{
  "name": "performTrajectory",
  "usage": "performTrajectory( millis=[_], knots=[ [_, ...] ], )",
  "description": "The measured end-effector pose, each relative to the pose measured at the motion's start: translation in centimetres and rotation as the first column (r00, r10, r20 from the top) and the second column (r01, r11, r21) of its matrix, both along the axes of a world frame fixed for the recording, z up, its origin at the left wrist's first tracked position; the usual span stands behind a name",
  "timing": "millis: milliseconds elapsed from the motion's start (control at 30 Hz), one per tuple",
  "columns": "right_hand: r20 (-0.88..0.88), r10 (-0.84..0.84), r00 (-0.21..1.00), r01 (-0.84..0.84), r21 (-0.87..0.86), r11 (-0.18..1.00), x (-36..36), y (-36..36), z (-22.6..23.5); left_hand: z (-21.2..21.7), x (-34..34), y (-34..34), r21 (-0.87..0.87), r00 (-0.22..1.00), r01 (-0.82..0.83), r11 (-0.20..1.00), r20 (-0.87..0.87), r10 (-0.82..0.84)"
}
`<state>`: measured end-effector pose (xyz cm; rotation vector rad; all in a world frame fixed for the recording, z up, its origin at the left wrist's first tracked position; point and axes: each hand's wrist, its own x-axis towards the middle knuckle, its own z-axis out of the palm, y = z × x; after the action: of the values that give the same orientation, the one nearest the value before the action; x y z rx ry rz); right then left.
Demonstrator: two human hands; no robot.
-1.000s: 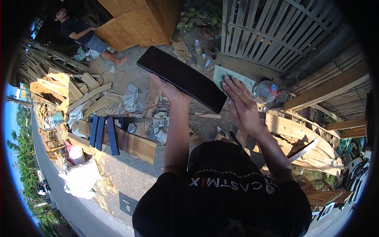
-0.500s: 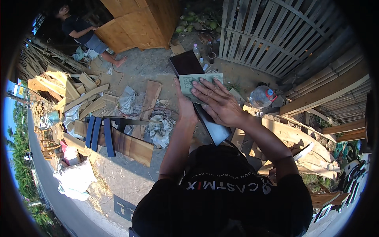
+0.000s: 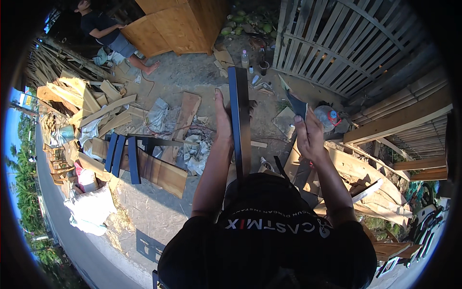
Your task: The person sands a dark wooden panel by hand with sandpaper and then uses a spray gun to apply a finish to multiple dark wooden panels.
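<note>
My left hand grips a long dark-painted wooden board from its left side, with some fingertips showing past its right edge. The board stands nearly on edge, and its lower end reaches my lap. Off to the right, my right hand is closed on a sheet of sandpaper, thumb on top. The sheet is bent, its dark face showing, and it is apart from the board. Three dark-painted slats lie on a bare plank to the left.
Scrap wood is heaped at the far left, near a white sack. A person stands by a wooden cabinet. A large clear bottle sits beyond my right hand. A slatted bamboo panel leans at the back right.
The sandpaper has come off the board and moved right with my right hand. My left hand has turned the board more upright and onto its edge.
</note>
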<state>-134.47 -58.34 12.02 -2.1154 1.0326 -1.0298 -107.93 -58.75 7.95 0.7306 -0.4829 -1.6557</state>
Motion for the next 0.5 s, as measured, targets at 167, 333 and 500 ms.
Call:
performTrajectory(
  millis=[167,333,500],
  knots=[
    [-0.312,0.121,0.942,-0.255,-0.435,0.864,1.8,1.9,1.9,0.7,-4.7,0.6,0.209,0.973,-0.149,0.966,0.207,0.105],
    [-0.469,0.089,0.879,-0.337,-0.479,0.811,0.8,0.0,0.3,-0.6,-6.8,0.0,0.174,0.998,-0.037,0.984,-0.034,0.044],
    [-0.467,-0.088,0.880,-0.207,-0.542,0.814,1.3,-3.1,3.5,-0.7,-5.9,-0.3,0.143,0.899,-0.100,0.985,0.437,0.028]
  ],
)
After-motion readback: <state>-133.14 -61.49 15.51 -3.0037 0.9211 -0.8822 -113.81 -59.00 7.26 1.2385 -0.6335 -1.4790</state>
